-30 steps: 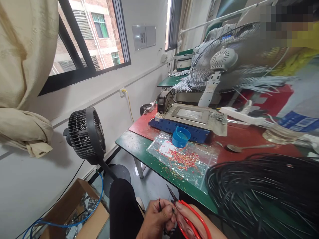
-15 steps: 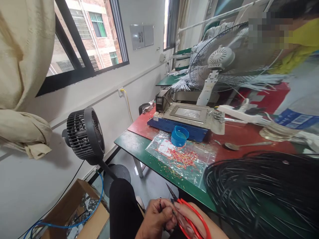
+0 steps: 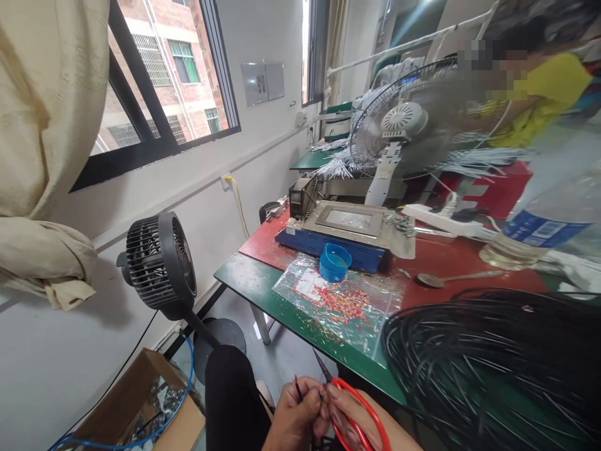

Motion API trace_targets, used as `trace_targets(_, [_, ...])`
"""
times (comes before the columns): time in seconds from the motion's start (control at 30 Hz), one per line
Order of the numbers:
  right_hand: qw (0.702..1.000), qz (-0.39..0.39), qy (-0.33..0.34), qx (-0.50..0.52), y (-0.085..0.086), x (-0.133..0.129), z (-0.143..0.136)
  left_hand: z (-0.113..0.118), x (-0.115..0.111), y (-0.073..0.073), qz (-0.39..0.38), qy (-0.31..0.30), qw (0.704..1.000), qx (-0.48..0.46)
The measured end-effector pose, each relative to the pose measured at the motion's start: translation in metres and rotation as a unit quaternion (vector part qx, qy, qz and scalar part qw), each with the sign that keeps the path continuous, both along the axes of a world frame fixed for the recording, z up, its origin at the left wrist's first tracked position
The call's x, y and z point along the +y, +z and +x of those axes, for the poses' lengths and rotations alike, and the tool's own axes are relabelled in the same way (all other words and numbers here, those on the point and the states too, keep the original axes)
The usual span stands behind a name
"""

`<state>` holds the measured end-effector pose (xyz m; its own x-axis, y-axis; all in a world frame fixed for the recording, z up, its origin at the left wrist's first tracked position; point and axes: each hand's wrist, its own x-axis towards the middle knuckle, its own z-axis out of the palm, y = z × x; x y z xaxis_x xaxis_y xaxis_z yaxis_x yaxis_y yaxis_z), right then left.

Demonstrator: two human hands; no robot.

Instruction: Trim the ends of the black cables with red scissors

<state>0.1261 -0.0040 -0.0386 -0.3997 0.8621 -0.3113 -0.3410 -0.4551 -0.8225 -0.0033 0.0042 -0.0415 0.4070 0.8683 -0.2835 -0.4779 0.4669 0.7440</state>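
At the bottom centre, my left hand (image 3: 298, 410) is closed in a pinch on a thin black cable (image 3: 298, 389) whose reddish end sticks up between the fingers. My right hand (image 3: 350, 410) touches it from the right and holds red-handled scissors (image 3: 370, 407), their dark blades pointing up and left. The fingertips of both hands meet around the cable. Beyond them, a clear plastic bag (image 3: 380, 313) lies on the green table edge, with many small red and yellow bits (image 3: 345, 304) on it. A blue round container (image 3: 335, 263) stands at the bag's back edge.
A large coil of black cable (image 3: 493, 357) covers the right side of the table. Behind are a blue-sided heating device (image 3: 333, 244), a spoon (image 3: 434, 280), a bottle (image 3: 530, 232) and a white fan (image 3: 399, 125). A black fan (image 3: 162, 263) and a cardboard box (image 3: 178, 401) stand left.
The view has shifted slightly. The cable end stands out more above my left fingers, and my right hand with the scissors has shifted a little against the left.
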Motion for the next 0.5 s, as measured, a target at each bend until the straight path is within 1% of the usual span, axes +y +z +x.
trace_targets(0.1, [1.0,0.016,0.002,0.017,-0.014,-0.002,-0.002,0.001,0.002,0.004,-0.014,0.008,1.0,0.004])
trace_targets(0.17, [0.999,0.032,-0.002,0.021,-0.02,-0.002,-0.003,0.0,0.004,0.003,-0.016,0.017,0.999,0.025])
trace_targets(0.27, [1.0,0.025,-0.009,-0.015,-0.019,-0.001,-0.004,-0.001,0.006,-0.003,0.003,0.023,0.997,0.068])
trace_targets(0.37, [0.999,0.025,-0.006,-0.035,-0.014,0.001,-0.003,-0.003,0.006,-0.009,0.016,0.017,0.996,0.088])
trace_targets(0.5, [0.999,0.001,-0.018,-0.04,-0.021,0.002,-0.002,-0.004,0.006,-0.01,0.017,0.011,0.995,0.093])
